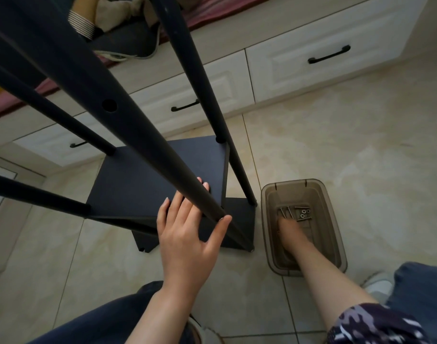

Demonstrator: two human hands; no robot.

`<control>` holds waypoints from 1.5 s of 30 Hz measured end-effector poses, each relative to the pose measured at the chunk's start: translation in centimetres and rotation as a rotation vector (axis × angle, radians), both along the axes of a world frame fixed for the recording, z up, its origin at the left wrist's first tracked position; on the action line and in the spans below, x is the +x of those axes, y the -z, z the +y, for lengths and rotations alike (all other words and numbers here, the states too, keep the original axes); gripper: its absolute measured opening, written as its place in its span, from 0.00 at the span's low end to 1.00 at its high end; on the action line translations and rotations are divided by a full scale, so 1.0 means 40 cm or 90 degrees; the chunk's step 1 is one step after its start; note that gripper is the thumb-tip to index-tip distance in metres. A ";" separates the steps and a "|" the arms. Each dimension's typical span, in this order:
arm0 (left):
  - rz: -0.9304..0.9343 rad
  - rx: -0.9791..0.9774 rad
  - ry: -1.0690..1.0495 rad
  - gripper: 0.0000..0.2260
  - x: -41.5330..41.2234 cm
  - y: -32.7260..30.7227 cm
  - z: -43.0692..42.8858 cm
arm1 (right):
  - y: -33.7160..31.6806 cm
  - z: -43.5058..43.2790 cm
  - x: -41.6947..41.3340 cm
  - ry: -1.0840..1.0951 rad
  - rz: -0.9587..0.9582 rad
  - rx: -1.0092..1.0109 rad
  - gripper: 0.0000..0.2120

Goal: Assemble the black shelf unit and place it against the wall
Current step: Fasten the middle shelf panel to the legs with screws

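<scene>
The black shelf unit stands on the tiled floor, its four poles rising toward me. Its upper shelf board [150, 180] sits above a lower board [237, 219]. My left hand [185, 239] reaches around the near pole [128, 125] just above the board. Its fingers lie straight behind the pole and its thumb is on the right side of the pole's base. My right hand [293, 234] is down inside a translucent brown bin [264, 219], fingertips at the loose bolts and washers [299, 213]. The fingers are blurred, so any hold on a bolt is unclear.
White drawers with black handles [311, 58] run along the back under a platform with clothes on it. A striped sleeve [81, 23] of another person shows at the top. My knees and a shoe [378, 284] are at the bottom. Bare tile lies to the right.
</scene>
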State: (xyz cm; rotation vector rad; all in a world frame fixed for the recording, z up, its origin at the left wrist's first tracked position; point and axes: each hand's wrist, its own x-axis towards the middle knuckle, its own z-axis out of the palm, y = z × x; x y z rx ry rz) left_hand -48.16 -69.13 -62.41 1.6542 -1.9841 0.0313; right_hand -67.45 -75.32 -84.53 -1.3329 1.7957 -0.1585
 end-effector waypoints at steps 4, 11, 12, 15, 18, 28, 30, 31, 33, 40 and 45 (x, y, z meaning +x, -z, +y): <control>-0.001 0.004 0.001 0.25 0.001 -0.005 0.000 | -0.020 0.000 -0.001 0.028 -0.010 0.009 0.12; -0.033 0.010 0.001 0.23 0.005 -0.011 0.002 | -0.073 0.011 -0.029 0.144 -0.049 -0.106 0.13; -0.036 0.014 -0.002 0.24 0.006 -0.011 0.002 | -0.086 0.012 -0.032 0.177 -0.051 -0.123 0.11; -0.046 0.016 -0.011 0.25 0.009 -0.012 0.002 | -0.147 0.018 -0.025 0.303 -0.117 -0.183 0.08; -0.055 0.023 -0.016 0.27 0.007 -0.011 0.001 | -0.229 0.025 0.010 0.390 -0.271 -0.228 0.04; -0.090 0.053 -0.029 0.28 0.002 -0.025 0.004 | -0.405 0.090 0.186 0.321 -0.538 -0.248 0.04; -0.098 0.066 -0.034 0.28 0.000 -0.033 0.004 | -0.405 0.093 0.200 0.289 -0.518 -0.239 0.05; -0.101 0.072 -0.036 0.29 -0.001 -0.037 0.004 | -0.408 0.093 0.206 0.279 -0.513 -0.237 0.05; -0.100 0.092 -0.040 0.31 -0.002 -0.045 0.005 | -0.415 0.090 0.213 0.260 -0.503 -0.236 0.06; -0.088 0.106 -0.047 0.34 0.016 -0.068 -0.029 | -0.451 0.045 0.225 0.188 -0.463 -0.282 0.05; -0.066 0.136 -0.065 0.33 0.040 -0.115 -0.072 | -0.499 -0.009 0.240 0.130 -0.442 -0.304 0.07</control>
